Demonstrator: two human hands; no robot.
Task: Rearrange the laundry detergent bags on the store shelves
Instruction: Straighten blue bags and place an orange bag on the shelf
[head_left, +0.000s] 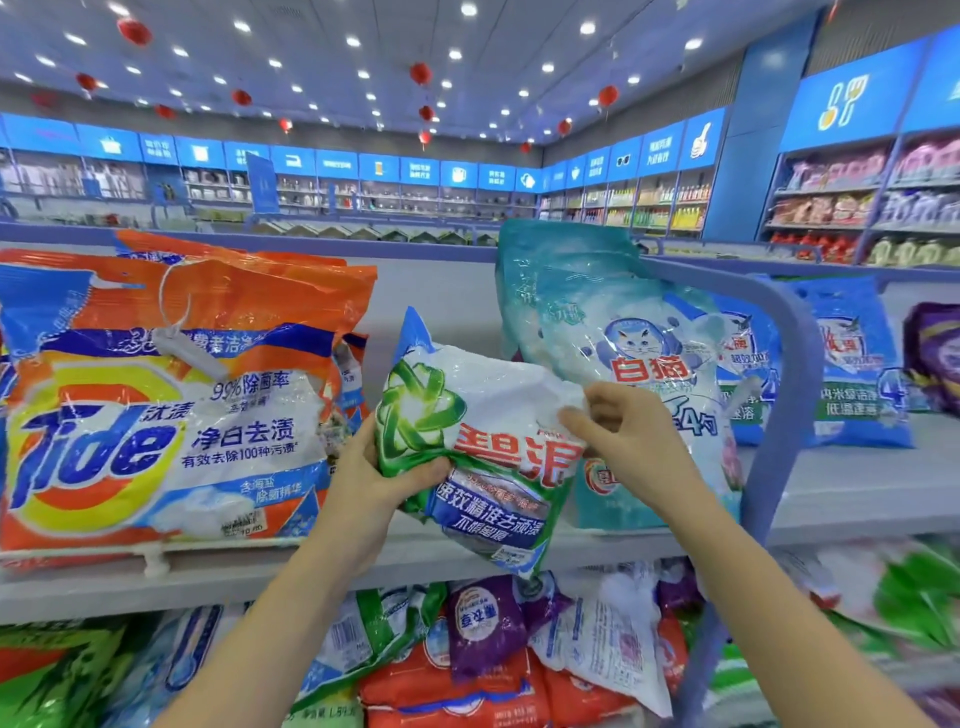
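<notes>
1. Green-and-white crinkled plastic detergent bag (467, 447) hangs tilted between both hands, in front of the grey shelf board (857, 499) and, as far as I can see, resting on nothing.
2. Left hand (374, 483) grips its lower left edge with the thumb across the print. Right hand (618, 431) pinches the upper right corner.
3. Likely slip: the film looks slick and the powder loose, so the corner pinch could give and the bag would swing down onto the jumbled mixed bags (493, 639) below the hands.
4. Likely knock: the tall teal-and-white cat-printed bag (623, 332) leans just behind the right hand, and a nudge could tip it forward.
5. Counted:
   - one bag held, by two hands;
   - orange Tide bags (156, 415) left of the left hand, one in front and at least two behind;
   - teal bags, at least two;
   - blue bags (857, 364) beyond the blue divider rail (789, 364), two.
</notes>
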